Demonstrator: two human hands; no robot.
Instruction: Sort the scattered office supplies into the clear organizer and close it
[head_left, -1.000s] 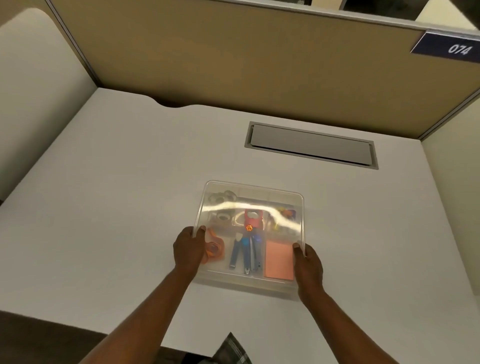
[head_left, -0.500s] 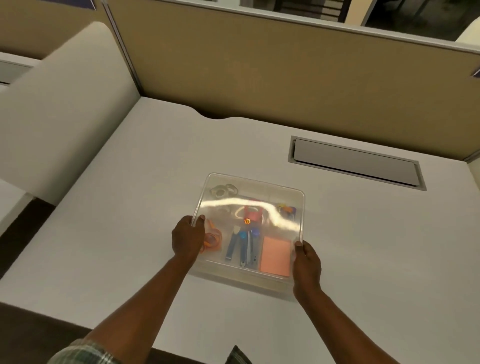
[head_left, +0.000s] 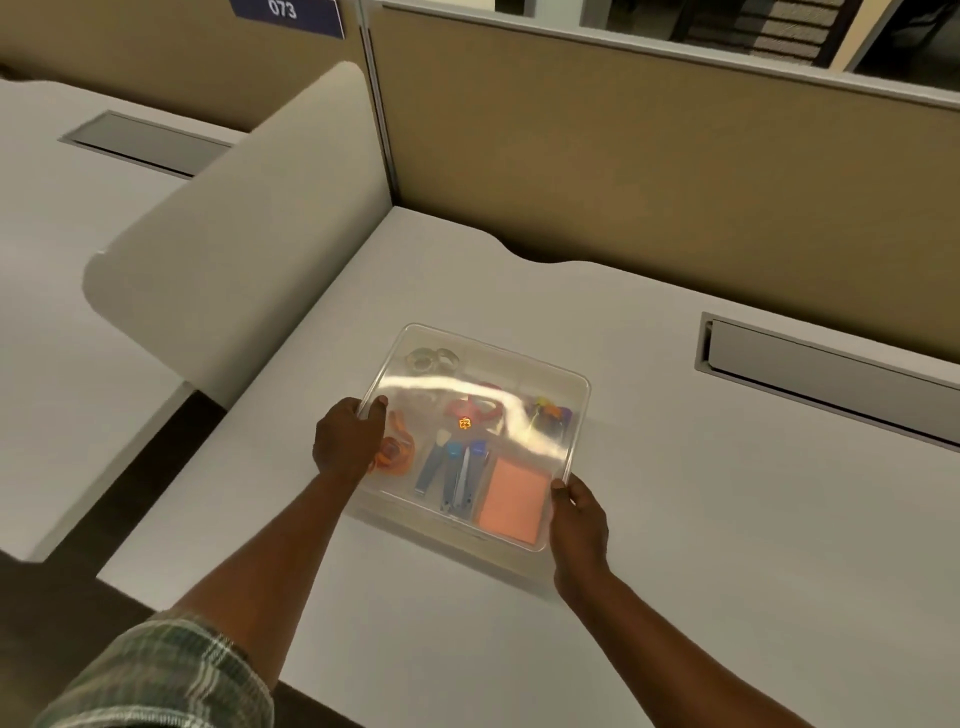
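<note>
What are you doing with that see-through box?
A person is holding the clear organizer by its sides on a white desk. The left hand grips the left edge and the right hand grips the near right corner. The lid is already on. Through it you can see an orange pad, blue tools and an orange tape holder.

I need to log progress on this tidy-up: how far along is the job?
Done: supplies such as the pink pad and orange tape dispenser lie inside the clear organizer; none shows loose on the desk. In hand: the lid sits on top, the left hand and right hand gripping its edges. Left: possibly pressing it fully shut; whether it has seated I cannot tell.
</note>
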